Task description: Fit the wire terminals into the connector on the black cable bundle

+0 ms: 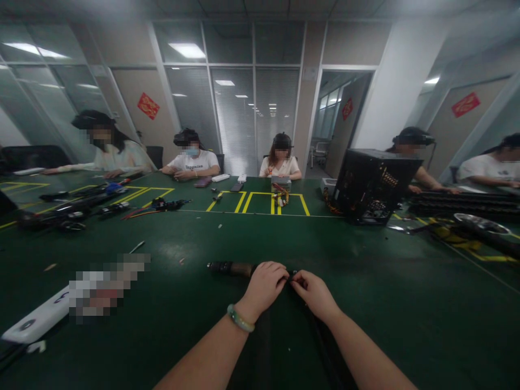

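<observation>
A dark tube-like object [239, 269] lies across the green table in front of me, with a black ribbed end at the left and a brownish band beside it. Over its right part curls my left hand [268, 281], a bracelet [240, 318] round the wrist. Close by on the right, my right hand [312, 290] has thumb and fingers pinched at a small dark part, which I cannot make out. A long black strip [325, 341] runs from below my right hand toward the near edge. My fingers hide where tube and strip meet.
A white power strip [38, 317] lies at the left, partly blurred out. Cables and black parts [77, 206] are spread at the back left. A black computer case [374, 184] stands at the back right. Several people with head-worn cameras sit around the green table [174, 336].
</observation>
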### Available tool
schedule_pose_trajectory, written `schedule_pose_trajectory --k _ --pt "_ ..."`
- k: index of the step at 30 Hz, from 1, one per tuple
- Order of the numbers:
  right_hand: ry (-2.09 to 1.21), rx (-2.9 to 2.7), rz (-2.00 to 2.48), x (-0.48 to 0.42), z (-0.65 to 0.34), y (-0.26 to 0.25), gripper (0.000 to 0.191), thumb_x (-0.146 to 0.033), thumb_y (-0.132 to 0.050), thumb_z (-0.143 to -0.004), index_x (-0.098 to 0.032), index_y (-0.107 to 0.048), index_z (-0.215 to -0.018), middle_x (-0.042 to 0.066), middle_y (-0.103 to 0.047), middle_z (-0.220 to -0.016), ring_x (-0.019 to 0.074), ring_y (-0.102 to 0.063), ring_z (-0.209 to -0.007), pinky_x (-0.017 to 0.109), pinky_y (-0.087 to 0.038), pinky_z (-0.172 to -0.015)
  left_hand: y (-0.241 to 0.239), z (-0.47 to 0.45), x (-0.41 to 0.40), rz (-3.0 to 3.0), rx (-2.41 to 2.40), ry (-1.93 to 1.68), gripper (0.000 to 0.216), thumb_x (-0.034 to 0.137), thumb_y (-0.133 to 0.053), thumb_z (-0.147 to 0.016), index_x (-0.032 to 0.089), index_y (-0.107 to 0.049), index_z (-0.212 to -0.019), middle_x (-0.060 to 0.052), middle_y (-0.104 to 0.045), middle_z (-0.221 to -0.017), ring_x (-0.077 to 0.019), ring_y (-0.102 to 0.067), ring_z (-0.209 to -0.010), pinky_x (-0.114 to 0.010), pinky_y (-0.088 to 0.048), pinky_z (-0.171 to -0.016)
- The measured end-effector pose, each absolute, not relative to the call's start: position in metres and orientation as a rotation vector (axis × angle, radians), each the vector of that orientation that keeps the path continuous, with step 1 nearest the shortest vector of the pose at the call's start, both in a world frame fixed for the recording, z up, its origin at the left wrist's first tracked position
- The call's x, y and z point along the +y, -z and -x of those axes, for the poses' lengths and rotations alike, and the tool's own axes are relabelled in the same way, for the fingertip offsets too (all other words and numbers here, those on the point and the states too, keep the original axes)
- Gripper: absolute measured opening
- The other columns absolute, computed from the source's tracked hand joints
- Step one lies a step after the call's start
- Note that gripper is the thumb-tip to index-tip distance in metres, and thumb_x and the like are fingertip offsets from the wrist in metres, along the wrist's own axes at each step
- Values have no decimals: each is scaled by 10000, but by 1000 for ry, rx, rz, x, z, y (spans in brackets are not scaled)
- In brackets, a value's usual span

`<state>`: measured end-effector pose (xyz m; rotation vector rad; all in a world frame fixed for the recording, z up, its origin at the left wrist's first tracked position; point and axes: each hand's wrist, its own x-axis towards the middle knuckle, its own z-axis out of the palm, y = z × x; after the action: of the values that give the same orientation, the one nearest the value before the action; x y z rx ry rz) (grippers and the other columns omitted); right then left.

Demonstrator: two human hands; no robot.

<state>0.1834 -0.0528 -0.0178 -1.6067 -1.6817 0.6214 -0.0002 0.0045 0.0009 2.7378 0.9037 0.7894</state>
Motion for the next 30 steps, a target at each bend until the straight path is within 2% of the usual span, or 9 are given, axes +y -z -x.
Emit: schedule_pose_trajectory --k 13,22,30 --pt "-605 -1692 1640 -54 -182 15 82 -255 -571 -853 -228 -649 -852 -11 -668 -804 176 -612 -723 260 -424 -635 -6 6 0 -2716 869 -786 238 95 -579 -845 242 -615 -1028 -18 -622 -1116 -201 -545 -1089 -393 -399 -983" --pt "-661 -1680 1645 -54 -184 16 98 -275 -559 -875 -233 -646 -886 -9 -668 -836 168 -604 -715 245 -420 -603 -5 10 -3 -2713 858 -768 294 122 -601 -836 255 -598 -1099 -26 -596 -1204 -220 -512 -1158 -436 -353 -1052" --pt "-630 -1682 1630 -50 -185 23 86 -262 -568 -860 -215 -640 -868 -1 -664 -826 176 -608 -771 251 -426 -660 -3 9 -2 -2698 843 -769 305 118 -599 -830 251 -592 -1105 -24 -594 -1212 -219 -506 -1160 -440 -335 -1067"
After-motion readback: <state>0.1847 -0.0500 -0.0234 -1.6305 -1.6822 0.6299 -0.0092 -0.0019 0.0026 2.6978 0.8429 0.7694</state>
